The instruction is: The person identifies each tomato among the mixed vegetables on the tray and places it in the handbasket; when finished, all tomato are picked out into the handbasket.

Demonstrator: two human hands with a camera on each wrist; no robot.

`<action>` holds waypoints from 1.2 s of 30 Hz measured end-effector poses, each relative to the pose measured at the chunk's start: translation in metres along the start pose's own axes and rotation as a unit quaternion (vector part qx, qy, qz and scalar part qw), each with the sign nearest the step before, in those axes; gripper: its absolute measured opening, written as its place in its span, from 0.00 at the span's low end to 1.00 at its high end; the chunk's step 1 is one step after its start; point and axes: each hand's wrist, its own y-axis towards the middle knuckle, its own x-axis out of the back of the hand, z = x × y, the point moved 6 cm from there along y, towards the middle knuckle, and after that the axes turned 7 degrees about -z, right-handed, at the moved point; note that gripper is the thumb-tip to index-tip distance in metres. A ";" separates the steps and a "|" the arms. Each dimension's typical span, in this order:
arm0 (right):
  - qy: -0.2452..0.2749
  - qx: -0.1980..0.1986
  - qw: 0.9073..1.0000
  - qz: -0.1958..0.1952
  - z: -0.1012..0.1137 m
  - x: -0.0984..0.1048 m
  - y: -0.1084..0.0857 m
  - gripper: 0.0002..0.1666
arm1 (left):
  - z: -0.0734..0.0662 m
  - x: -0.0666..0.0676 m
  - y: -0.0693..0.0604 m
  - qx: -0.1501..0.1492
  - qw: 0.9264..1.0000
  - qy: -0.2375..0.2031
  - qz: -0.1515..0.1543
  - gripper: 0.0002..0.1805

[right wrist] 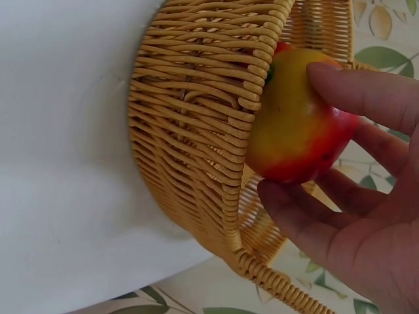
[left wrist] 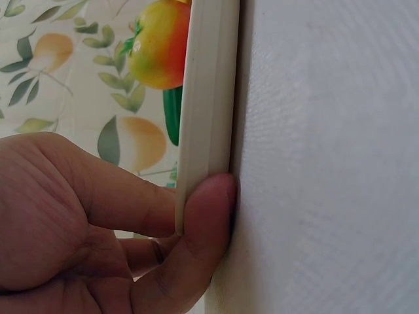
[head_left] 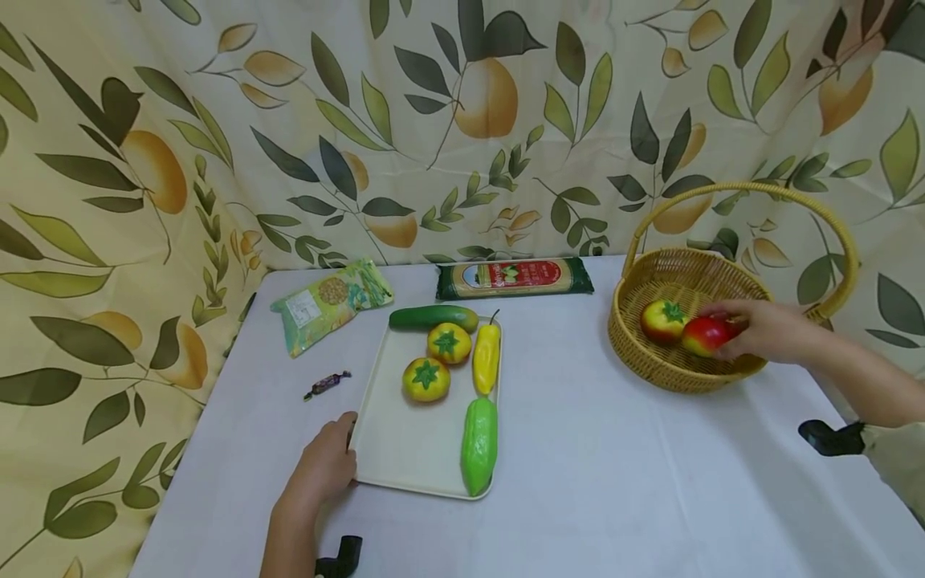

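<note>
My right hand (head_left: 759,331) reaches into the wicker basket (head_left: 654,365) and grips a red-and-yellow toy tomato (right wrist: 288,124). In the right wrist view, the thumb lies on one side of it and fingers on the other. Beside it in the basket sits a second tomato (head_left: 663,321) with a green star-shaped top. My left hand (head_left: 327,457) pinches the near left edge of a cream tray (head_left: 401,449); its rim (left wrist: 209,98) shows between thumb and fingers. The tray bears two tomatoes (head_left: 426,380), a cucumber (head_left: 432,317), a yellow pepper (head_left: 486,357) and a light green vegetable (head_left: 480,445).
A green snack bag (head_left: 332,305) lies at the back left, with a small wrapped candy (head_left: 328,385) in front of it. Along the back edge is a long dark green packet (head_left: 515,277). The basket's tall handle (head_left: 744,189) arches above it. Patterned curtains border the white table.
</note>
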 end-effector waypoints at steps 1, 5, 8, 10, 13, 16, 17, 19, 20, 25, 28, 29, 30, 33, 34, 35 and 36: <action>0.001 -0.001 1.000 0.002 -0.001 -0.001 0.000 0.41 | 0.000 0.000 0.000 0.001 1.000 0.001 0.000 0.28; 0.007 0.000 1.000 0.009 -0.002 -0.004 0.000 0.42 | 0.001 -0.001 -0.001 0.002 1.000 0.001 -0.002 0.28; 0.011 0.001 1.000 0.009 -0.002 -0.005 0.000 0.42 | 0.001 -0.001 -0.002 0.001 1.000 0.002 -0.003 0.28; 0.012 0.001 1.000 0.011 -0.002 -0.006 0.001 0.42 | 0.001 -0.001 -0.002 0.000 1.000 0.002 -0.003 0.28; 0.012 0.002 1.000 0.012 -0.003 -0.007 0.001 0.41 | 0.001 -0.001 -0.002 -0.003 1.000 0.002 -0.003 0.28; 0.009 0.004 1.000 0.014 -0.004 -0.007 0.001 0.41 | 0.001 -0.001 -0.002 -0.003 1.000 0.000 -0.004 0.28; 0.007 0.005 1.000 0.014 -0.005 -0.008 0.002 0.41 | 0.001 -0.001 -0.002 -0.004 1.000 0.000 -0.005 0.28; 0.005 0.006 1.000 0.014 -0.005 -0.008 0.002 0.41 | 0.001 -0.001 -0.003 -0.003 1.000 -0.002 -0.005 0.28; 0.004 0.006 1.000 0.014 -0.005 -0.008 0.002 0.41 | 0.001 -0.001 -0.002 -0.003 1.000 -0.003 -0.005 0.28; 0.002 0.007 1.000 0.015 -0.005 -0.008 0.003 0.41 | 0.002 -0.001 -0.001 -0.001 1.000 -0.002 0.000 0.28; 0.002 0.008 1.000 0.016 -0.004 -0.008 0.003 0.40 | 0.001 -0.001 0.000 0.000 1.000 -0.001 0.003 0.28; 0.000 0.009 1.000 0.015 -0.004 -0.009 0.003 0.40 | 0.001 -0.001 0.000 0.000 1.000 -0.001 0.003 0.28; -0.001 0.011 1.000 0.014 -0.004 -0.009 0.004 0.40 | 0.001 -0.001 0.000 0.001 1.000 -0.001 0.003 0.28; 0.000 0.015 1.000 0.014 -0.004 -0.010 0.004 0.40 | 0.001 0.000 0.000 0.001 1.000 0.001 0.001 0.28; 0.001 0.017 1.000 0.014 -0.004 -0.010 0.004 0.40 | 0.001 0.000 0.000 0.002 1.000 0.001 0.001 0.28; 0.002 0.018 1.000 0.015 -0.004 -0.011 0.004 0.40 | 0.001 0.000 0.000 0.002 1.000 0.002 0.001 0.28; 0.004 0.018 1.000 0.015 -0.004 -0.011 0.004 0.40 | 0.001 0.000 0.000 0.002 1.000 0.003 0.002 0.28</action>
